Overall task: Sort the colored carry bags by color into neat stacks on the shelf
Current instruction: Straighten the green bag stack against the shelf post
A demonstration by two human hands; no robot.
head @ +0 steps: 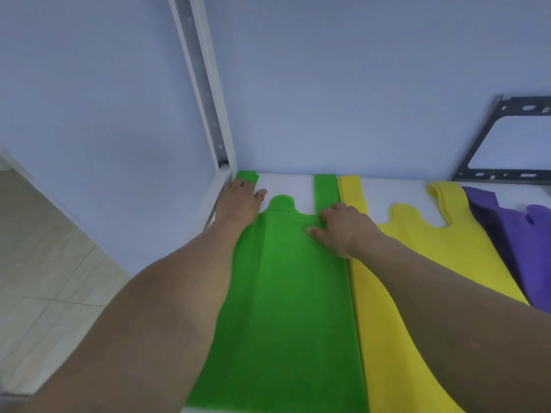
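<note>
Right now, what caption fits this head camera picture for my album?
Both hands, left hand and right hand, press the green bags flat beside yellow bags and purple bags.

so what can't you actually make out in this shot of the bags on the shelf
Head view, one only:
- Purple bags: cut off by the right edge.
- Green bag: left handle under the left hand; how many are stacked cannot be told.
- Yellow bags: partly behind the right forearm.
- Right hand: fingertips curled under, grip unclear.
- Black metal bracket: cut off right.
</note>
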